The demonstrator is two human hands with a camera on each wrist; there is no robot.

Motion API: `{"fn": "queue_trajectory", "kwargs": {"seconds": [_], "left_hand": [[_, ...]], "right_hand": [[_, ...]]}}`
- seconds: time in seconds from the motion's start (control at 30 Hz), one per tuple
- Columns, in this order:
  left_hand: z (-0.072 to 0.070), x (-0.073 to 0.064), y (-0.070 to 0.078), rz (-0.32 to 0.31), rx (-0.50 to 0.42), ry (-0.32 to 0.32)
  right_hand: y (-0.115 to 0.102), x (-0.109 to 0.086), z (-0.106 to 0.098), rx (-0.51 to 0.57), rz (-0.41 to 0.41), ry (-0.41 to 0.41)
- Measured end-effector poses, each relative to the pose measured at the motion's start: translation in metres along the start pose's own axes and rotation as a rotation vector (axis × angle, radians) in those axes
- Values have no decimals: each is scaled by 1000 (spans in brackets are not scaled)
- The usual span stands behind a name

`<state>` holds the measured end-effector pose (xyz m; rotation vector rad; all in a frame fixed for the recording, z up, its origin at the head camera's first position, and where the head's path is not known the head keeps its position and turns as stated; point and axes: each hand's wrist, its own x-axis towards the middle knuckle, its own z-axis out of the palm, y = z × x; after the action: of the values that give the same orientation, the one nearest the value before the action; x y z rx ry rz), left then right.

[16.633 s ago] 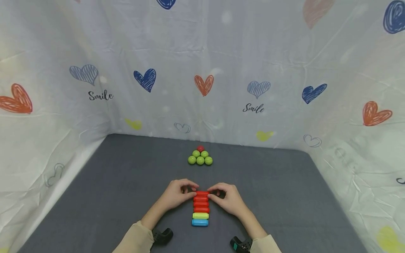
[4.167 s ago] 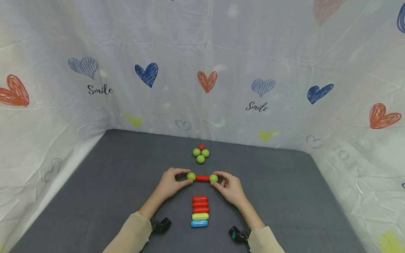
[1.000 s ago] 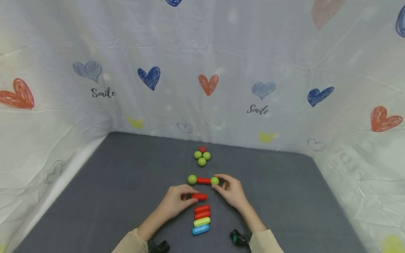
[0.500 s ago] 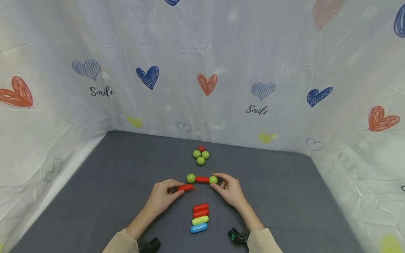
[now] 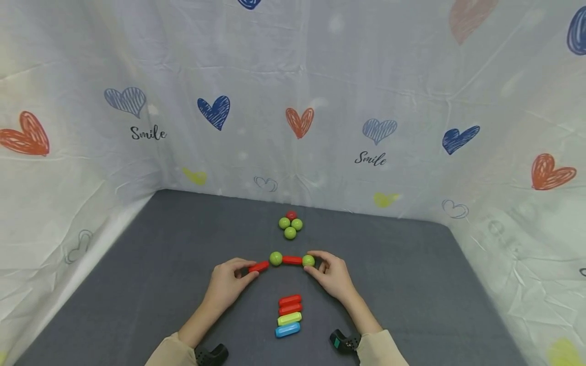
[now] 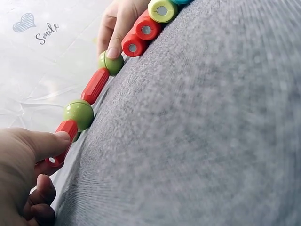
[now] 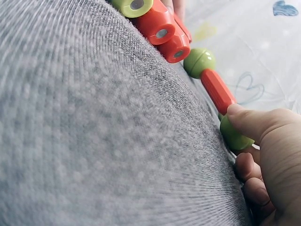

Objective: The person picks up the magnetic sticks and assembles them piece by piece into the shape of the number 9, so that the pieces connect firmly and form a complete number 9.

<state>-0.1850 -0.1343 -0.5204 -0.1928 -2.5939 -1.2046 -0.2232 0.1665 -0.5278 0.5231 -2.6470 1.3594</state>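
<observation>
My left hand (image 5: 223,285) pinches a red rod (image 5: 259,267) between thumb and fingers. The rod's inner end is right at the left green ball (image 5: 275,258), and a pale disc shows in its outer end in the left wrist view. From that ball a second red rod (image 5: 292,260) runs across to the right green ball (image 5: 309,260), joining the two. My right hand (image 5: 335,277) holds this right ball, thumb in front and fingers behind. In the right wrist view, the thumb covers part of the green ball (image 7: 235,134).
Nearer me lies a row of two red rods (image 5: 290,304), a yellow-green rod (image 5: 289,318) and a blue rod (image 5: 287,330). Behind the joined pieces sit three green balls (image 5: 290,233) and a red ball (image 5: 291,215). A heart-print curtain (image 5: 329,173) borders the grey table (image 5: 393,284).
Earlier, two green balls left the cluster and joined a red rod. Within the last second my left hand carried another red rod leftward to the left ball's outer side; my right hand stayed put.
</observation>
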Motion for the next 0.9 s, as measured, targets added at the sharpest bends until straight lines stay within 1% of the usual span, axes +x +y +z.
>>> {"fn": "queue_trajectory", "kwargs": {"seconds": [0.13, 0.27, 0.57, 0.77, 0.9], "left_hand": [[0, 0, 0, -9, -6, 5], [2, 2, 1, -28, -7, -4], [3, 4, 5, -47, -15, -18], [8, 2, 8, -75, -21, -51], [13, 1, 13, -77, -23, -77]], "right_hand": [[0, 0, 0, 1, -3, -1], [-2, 1, -1, -3, -1, -3], [-3, 1, -1, -10, -9, -2], [-3, 0, -1, -11, -5, -3], [-2, 0, 0, -5, -4, 1]]}}
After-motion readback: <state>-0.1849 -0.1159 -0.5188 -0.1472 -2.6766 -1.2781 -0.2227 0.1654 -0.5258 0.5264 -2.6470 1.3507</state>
